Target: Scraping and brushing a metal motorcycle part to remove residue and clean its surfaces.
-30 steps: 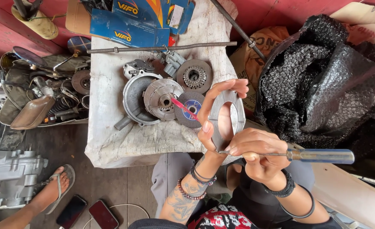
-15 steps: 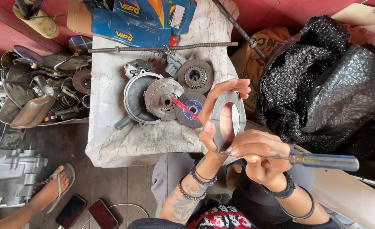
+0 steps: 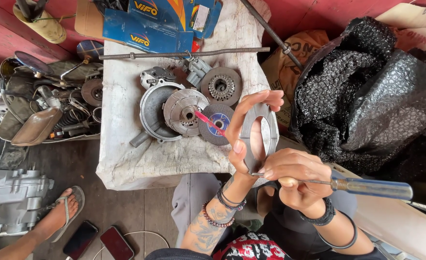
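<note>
Ring (image 3: 261,130) in left hand (image 3: 245,132), over table's (image 3: 141,159) near edge; screwdriver (image 3: 367,187) in right hand (image 3: 295,178), just right of it.

Clutch parts (image 3: 189,108) crowd the table's middle, bare cloth (image 3: 141,163) along near edge, black wrap (image 3: 367,96) blocks right

1. Two hands are working low in the frame: the left hand (image 3: 251,130) and the right hand (image 3: 295,175).
2. One metal ring (image 3: 261,132) and one screwdriver (image 3: 367,187) are being held at centre right.
3. Two phones (image 3: 80,239) are lying at lower left.
4. One sandalled foot (image 3: 59,216) is showing at lower left.
5. Two threaded rods (image 3: 184,53) are lying along the top.
6. One black bubble-wrap bag (image 3: 367,96) is sitting at right.
</note>
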